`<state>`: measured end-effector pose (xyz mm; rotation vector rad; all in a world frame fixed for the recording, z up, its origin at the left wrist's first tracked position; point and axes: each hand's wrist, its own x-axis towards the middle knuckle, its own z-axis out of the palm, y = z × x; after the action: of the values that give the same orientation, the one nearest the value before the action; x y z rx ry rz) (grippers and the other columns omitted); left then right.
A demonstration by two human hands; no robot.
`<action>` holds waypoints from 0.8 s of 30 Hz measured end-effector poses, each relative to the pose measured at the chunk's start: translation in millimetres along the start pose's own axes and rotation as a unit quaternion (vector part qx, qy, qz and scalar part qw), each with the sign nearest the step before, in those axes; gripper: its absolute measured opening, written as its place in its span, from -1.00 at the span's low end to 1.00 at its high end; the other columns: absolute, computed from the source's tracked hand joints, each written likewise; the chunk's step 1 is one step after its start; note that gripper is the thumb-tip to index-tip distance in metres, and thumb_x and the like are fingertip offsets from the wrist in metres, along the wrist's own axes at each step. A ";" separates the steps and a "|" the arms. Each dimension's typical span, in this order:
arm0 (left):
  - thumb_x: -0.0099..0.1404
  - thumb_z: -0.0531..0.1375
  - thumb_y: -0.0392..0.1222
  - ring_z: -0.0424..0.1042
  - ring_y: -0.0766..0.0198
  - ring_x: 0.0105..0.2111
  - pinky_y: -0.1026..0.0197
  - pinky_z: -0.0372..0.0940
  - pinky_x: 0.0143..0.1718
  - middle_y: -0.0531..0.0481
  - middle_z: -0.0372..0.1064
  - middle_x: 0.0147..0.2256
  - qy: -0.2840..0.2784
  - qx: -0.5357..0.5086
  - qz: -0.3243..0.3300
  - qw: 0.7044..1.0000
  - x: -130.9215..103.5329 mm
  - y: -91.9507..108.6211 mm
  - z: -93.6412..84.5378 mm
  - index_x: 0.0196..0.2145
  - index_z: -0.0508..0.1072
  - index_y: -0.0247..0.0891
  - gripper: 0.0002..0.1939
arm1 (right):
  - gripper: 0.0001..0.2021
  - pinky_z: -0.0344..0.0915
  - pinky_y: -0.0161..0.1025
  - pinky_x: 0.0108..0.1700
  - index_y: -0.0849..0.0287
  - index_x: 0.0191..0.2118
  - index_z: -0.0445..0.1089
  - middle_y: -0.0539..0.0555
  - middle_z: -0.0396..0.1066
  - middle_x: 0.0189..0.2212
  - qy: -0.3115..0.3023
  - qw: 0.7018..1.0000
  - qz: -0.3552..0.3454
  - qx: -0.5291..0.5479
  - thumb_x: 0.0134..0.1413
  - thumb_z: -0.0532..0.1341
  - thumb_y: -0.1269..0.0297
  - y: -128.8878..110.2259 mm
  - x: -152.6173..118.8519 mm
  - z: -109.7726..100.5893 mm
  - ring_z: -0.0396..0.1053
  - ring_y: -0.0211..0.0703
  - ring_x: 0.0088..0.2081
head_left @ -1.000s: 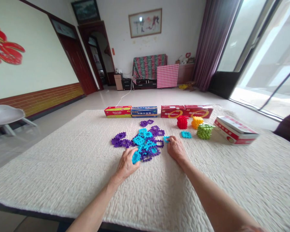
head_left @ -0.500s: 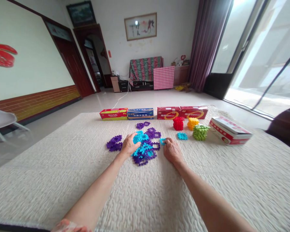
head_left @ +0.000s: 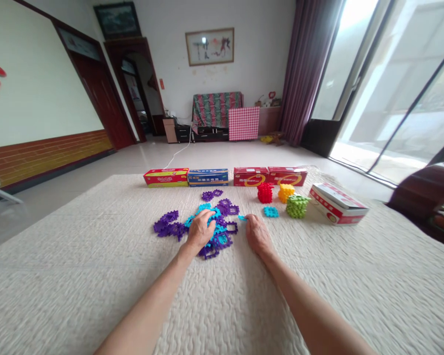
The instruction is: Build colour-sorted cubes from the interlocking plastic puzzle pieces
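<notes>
My left hand (head_left: 200,230) rests over a mixed pile of blue pieces (head_left: 219,230) and purple pieces (head_left: 210,250), its fingers curled at the blue ones; what they grip is hidden. To the right, my right hand (head_left: 257,233) pinches a small blue piece (head_left: 241,217) at its fingertips. More purple pieces (head_left: 166,223) lie left of the pile. One flat blue piece (head_left: 271,212) lies alone beyond my right hand, near a red cube (head_left: 265,193), a yellow cube (head_left: 286,193) and a green cube (head_left: 297,206).
Several boxes line the far edge of the quilted surface (head_left: 133,276), among them a red-yellow box (head_left: 166,178) and a blue box (head_left: 208,177). A white-red box (head_left: 338,203) sits at the right. A dark chair (head_left: 422,202) stands beyond the right edge.
The view has shifted slightly right. My left hand has moved over the pile, and some purple and blue pieces have spread leftward. The right hand still holds its blue piece.
</notes>
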<state>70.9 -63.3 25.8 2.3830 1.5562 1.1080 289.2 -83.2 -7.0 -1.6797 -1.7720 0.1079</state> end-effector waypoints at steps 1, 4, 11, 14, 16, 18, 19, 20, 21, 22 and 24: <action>0.21 0.08 -0.29 0.36 0.18 0.01 0.11 0.21 0.12 -0.08 0.41 -0.05 -0.008 0.005 0.014 1.000 1.1 6.3 4.7 -0.09 0.46 -0.20 -0.69 | -0.69 0.14 -0.28 -0.03 0.19 -0.07 0.33 0.15 0.41 -0.14 0.011 1.000 0.008 0.010 0.23 -0.09 0.41 2.3 1.0 1.4 0.33 -0.16 -0.10; 0.20 0.13 -0.24 0.33 0.13 0.02 0.08 0.20 0.11 -0.09 0.39 -0.05 -0.048 0.027 0.068 0.996 6.2 25.5 18.0 -0.10 0.46 -0.21 -0.69 | -0.69 0.18 -0.27 -0.07 0.19 -0.07 0.32 0.13 0.43 -0.20 0.040 0.998 0.030 0.041 0.24 -0.12 0.36 7.8 3.7 4.0 0.35 -0.15 -0.15; 0.18 0.19 -0.15 0.24 0.03 0.05 0.01 0.15 0.05 -0.10 0.38 -0.10 -0.128 0.075 0.117 0.982 -2.0 44.1 37.8 -0.15 0.46 -0.17 -0.75 | -0.67 0.20 -0.30 -0.25 0.18 -0.14 0.34 0.06 0.45 -0.37 0.067 0.991 0.072 0.092 0.23 -0.15 0.30 8.8 4.5 2.5 0.37 -0.18 -0.34; 0.23 0.15 -0.16 0.22 0.02 0.06 -0.02 0.13 0.04 -0.12 0.39 -0.13 -0.129 0.087 0.122 0.980 -7.0 43.4 39.8 -0.19 0.45 -0.18 -0.80 | -0.66 0.20 -0.31 -0.25 0.18 -0.08 0.34 0.04 0.44 -0.40 0.065 0.990 0.087 0.094 0.19 -0.12 0.33 8.2 3.9 2.0 0.37 -0.19 -0.34; 0.24 0.14 -0.16 0.22 0.02 0.06 -0.03 0.12 0.03 -0.12 0.39 -0.14 -0.124 0.089 0.121 0.981 -8.2 43.1 40.5 -0.21 0.45 -0.18 -0.83 | -0.66 0.22 -0.31 -0.19 0.17 -0.07 0.35 0.06 0.44 -0.35 0.065 0.990 0.087 0.089 0.16 -0.09 0.36 8.2 4.1 2.0 0.38 -0.18 -0.28; 0.24 0.14 -0.16 0.21 0.02 0.06 -0.03 0.11 0.04 -0.12 0.39 -0.14 -0.120 0.090 0.120 0.981 -8.3 43.1 41.4 -0.23 0.45 -0.17 -0.84 | -0.66 0.22 -0.28 -0.11 0.17 -0.08 0.37 0.11 0.43 -0.27 0.073 0.992 0.074 0.076 0.15 -0.08 0.37 9.1 5.2 2.2 0.37 -0.15 -0.19; 0.24 0.14 -0.16 0.21 0.02 0.06 -0.03 0.11 0.04 -0.12 0.39 -0.14 -0.119 0.091 0.121 0.981 -8.2 43.2 41.8 -0.23 0.45 -0.17 -0.85 | -0.65 0.21 -0.26 -0.07 0.19 -0.07 0.37 0.14 0.41 -0.21 0.085 0.991 0.069 0.073 0.15 -0.08 0.37 10.1 5.8 2.4 0.35 -0.13 -0.14; 0.24 0.14 -0.16 0.21 0.02 0.06 -0.03 0.10 0.04 -0.13 0.39 -0.14 -0.118 0.093 0.122 0.981 -8.2 43.3 42.2 -0.24 0.45 -0.18 -0.85 | -0.65 0.21 -0.23 -0.03 0.21 -0.06 0.36 0.18 0.39 -0.17 0.100 0.990 0.068 0.073 0.15 -0.08 0.36 11.4 6.4 2.5 0.34 -0.11 -0.10; 0.25 0.13 -0.15 0.21 0.02 0.06 -0.04 0.10 0.04 -0.13 0.39 -0.14 -0.118 0.098 0.124 0.980 -8.1 43.5 42.5 -0.24 0.44 -0.18 -0.85 | -0.64 0.20 -0.21 0.00 0.24 -0.04 0.35 0.22 0.36 -0.13 0.119 0.987 0.072 0.075 0.14 -0.08 0.36 12.8 6.9 2.5 0.32 -0.09 -0.07; 0.25 0.13 -0.15 0.21 0.01 0.05 -0.04 0.10 0.04 -0.13 0.39 -0.14 -0.118 0.102 0.125 0.980 -8.1 43.8 42.5 -0.24 0.44 -0.19 -0.85 | -0.64 0.19 -0.19 0.02 0.26 -0.04 0.35 0.24 0.35 -0.11 0.137 0.984 0.080 0.080 0.13 -0.07 0.36 14.3 7.0 2.5 0.30 -0.08 -0.05; 0.26 0.12 -0.15 0.21 0.02 0.05 -0.04 0.11 0.03 -0.13 0.39 -0.14 -0.120 0.109 0.125 0.979 -8.2 44.8 41.8 -0.24 0.44 -0.19 -0.85 | -0.65 0.21 -0.17 0.00 0.25 -0.07 0.35 0.23 0.34 -0.14 0.158 0.979 0.098 0.087 0.08 -0.04 0.37 16.0 5.9 1.9 0.30 -0.07 -0.09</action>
<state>128.7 -78.9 10.5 2.7955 1.3915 0.6732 302.2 -74.6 -14.0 -1.6380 -1.3247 0.0760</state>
